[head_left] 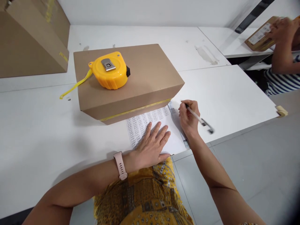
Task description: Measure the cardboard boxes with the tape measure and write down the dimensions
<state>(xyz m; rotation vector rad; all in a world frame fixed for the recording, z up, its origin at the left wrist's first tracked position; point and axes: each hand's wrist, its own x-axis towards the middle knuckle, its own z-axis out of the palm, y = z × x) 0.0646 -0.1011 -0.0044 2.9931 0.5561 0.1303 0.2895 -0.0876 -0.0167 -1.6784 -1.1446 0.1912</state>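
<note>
My left hand [152, 145] lies flat with fingers spread on a sheet of paper [172, 136] covered in rows of small handwriting. In my right hand [190, 118], just right of the paper, is a pen [199, 118], its far end pointing down and right and slightly blurred. Beyond my hands a closed brown cardboard box [145, 68] covers the top part of the sheet. A yellow tape measure [111, 72] with a metal clip and a yellow strap rests on the box, its blade drawn in.
Another large cardboard box [32, 43] stands at the back left of the white table [35, 125]. On the far right, a co-worker's hands [281, 29] are at a small box [260, 36] on another surface. The table's front edge runs close to my body.
</note>
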